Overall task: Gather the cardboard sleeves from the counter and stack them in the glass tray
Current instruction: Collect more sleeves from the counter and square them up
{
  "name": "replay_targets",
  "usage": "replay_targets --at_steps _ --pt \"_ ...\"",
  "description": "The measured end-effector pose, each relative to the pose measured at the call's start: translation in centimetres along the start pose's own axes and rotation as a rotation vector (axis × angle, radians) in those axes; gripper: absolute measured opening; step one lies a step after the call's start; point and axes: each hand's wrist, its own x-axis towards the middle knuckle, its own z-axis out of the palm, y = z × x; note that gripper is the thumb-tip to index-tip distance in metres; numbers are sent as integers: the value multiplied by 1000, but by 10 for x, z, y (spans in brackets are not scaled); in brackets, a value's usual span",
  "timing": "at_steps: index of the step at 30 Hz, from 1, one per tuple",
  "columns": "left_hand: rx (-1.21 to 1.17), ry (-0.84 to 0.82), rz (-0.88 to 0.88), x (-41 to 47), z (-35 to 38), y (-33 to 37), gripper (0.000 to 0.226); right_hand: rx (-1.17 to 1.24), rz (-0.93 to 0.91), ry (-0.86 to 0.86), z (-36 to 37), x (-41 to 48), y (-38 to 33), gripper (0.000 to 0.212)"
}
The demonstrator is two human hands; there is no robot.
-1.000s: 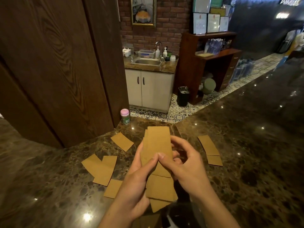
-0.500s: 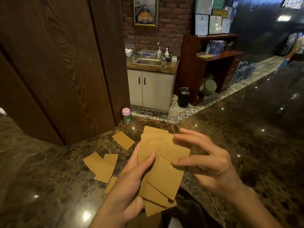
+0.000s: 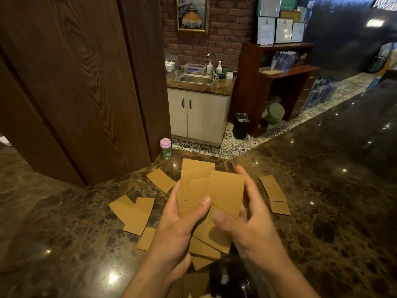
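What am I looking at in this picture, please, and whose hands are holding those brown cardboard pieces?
There is no machine here: a person wears a wide-angle camera on the head, so this one picture looks forward and down at that person's own bare hands. The left hand and the right hand together hold a fanned bundle of flat cardboard sleeves, thumbs in front, fingers behind. More lie loose on the dark marble counter: an overlapping group of sleeves on the left, a single sleeve further back and two sleeves on the right. A small pink-lidded jar stands at the counter's far edge, and a sink is set against the brick wall beyond.
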Motion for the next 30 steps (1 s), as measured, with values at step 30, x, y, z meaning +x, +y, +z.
replay_targets --at_steps 30 --pt "59 33 28 4 -8 -8 35 317 104 179 17 -2 -16 30"
